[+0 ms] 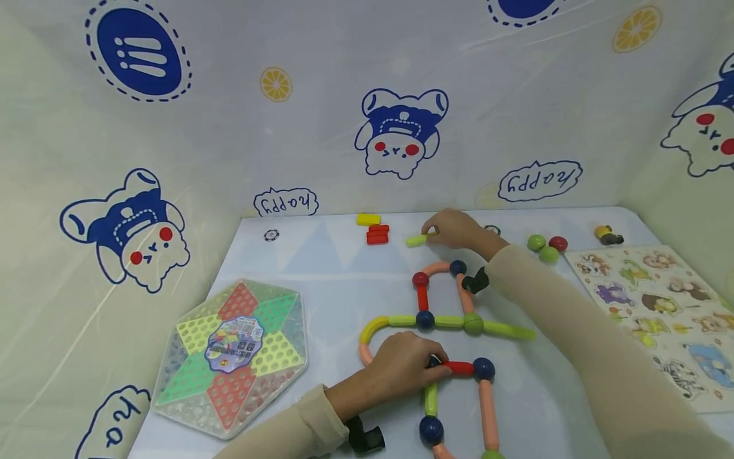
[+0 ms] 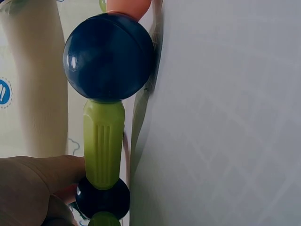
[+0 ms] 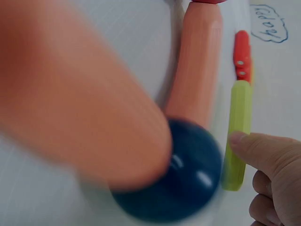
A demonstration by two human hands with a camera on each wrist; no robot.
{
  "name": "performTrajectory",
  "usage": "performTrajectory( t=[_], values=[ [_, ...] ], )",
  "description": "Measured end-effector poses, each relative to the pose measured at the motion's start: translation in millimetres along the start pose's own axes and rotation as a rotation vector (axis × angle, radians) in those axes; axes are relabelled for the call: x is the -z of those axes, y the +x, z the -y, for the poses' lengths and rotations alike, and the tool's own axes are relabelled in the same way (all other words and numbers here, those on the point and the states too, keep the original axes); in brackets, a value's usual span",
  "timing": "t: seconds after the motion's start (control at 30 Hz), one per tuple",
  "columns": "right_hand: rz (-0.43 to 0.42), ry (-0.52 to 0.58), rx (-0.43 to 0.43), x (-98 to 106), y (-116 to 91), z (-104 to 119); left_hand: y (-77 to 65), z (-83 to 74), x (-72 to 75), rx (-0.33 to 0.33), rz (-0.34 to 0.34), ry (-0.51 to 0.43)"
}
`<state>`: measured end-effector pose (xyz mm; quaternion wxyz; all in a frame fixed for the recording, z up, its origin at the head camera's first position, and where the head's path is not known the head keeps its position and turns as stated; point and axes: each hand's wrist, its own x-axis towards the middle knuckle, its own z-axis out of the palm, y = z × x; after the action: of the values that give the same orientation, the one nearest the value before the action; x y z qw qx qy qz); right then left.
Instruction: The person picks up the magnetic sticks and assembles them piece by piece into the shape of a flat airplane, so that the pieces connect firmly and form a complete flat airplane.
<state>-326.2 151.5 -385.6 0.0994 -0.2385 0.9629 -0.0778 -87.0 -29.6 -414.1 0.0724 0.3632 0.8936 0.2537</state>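
Observation:
My left hand [image 1: 399, 364] pinches a dark blue ball [image 1: 434, 361] where a red rod [image 1: 459, 368] and a short green rod [image 1: 431, 400] meet. In the left wrist view its thumb lies beside the joint of the green rod [image 2: 103, 141] and the ball [image 2: 102, 197]. At the back of the table, my right hand [image 1: 455, 229] pinches a loose light green rod [image 1: 416, 241], its thumb pressed on the rod's side [image 3: 237, 117]. Between the hands lies a linked frame of rods and balls, with a red ball [image 1: 420, 279], a green ball [image 1: 473, 323] and a curved yellow rod [image 1: 373, 328].
Red rods [image 1: 377, 234] and a yellow piece [image 1: 368, 219] lie at the back. Loose green and red balls [image 1: 558, 243] sit back right, near a small yellow-and-black object [image 1: 608, 235]. An animal sticker sheet [image 1: 659, 306] lies right, a hexagonal dotted board [image 1: 275, 319] left.

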Motion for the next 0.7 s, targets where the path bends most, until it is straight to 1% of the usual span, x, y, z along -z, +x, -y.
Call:
performTrajectory(
  t=[0.1, 0.17, 0.23, 0.33, 0.43, 0.5, 0.6, 0.7],
  values=[
    [-0.049, -0.005, 0.04, 11.8, -21.0, 0.0, -0.5, -0.5, -0.4, -0.001, -0.006, -0.006],
    [-0.079, 0.011, 0.058, 21.6, -41.3, 0.5, -0.9, -0.8, -0.5, -0.012, -0.018, 0.005],
    [-0.114, 0.027, 0.084, 28.5, -66.4, -0.6, -1.4, -0.8, -0.7, -0.023, -0.031, 0.013],
    [-0.138, 0.04, 0.104, 33.1, -110.3, -0.6, -1.7, -0.3, -0.6, -0.037, -0.048, 0.029],
    [-0.138, 0.07, 0.132, 27.8, -155.1, -3.2, -1.6, 1.2, -0.5, -0.031, -0.049, 0.022],
    [-0.13, 0.098, 0.131, 19.5, -183.4, -4.8, -1.4, 2.0, -0.5, -0.029, -0.048, 0.019],
    [-0.108, 0.135, 0.095, 3.8, -222.5, -4.8, -1.5, 2.6, -0.8, -0.029, -0.046, 0.015],
    [-0.085, 0.146, 0.042, -12.6, -253.3, -2.0, -1.3, 2.5, -1.2, -0.037, -0.043, 0.008]
  ],
)
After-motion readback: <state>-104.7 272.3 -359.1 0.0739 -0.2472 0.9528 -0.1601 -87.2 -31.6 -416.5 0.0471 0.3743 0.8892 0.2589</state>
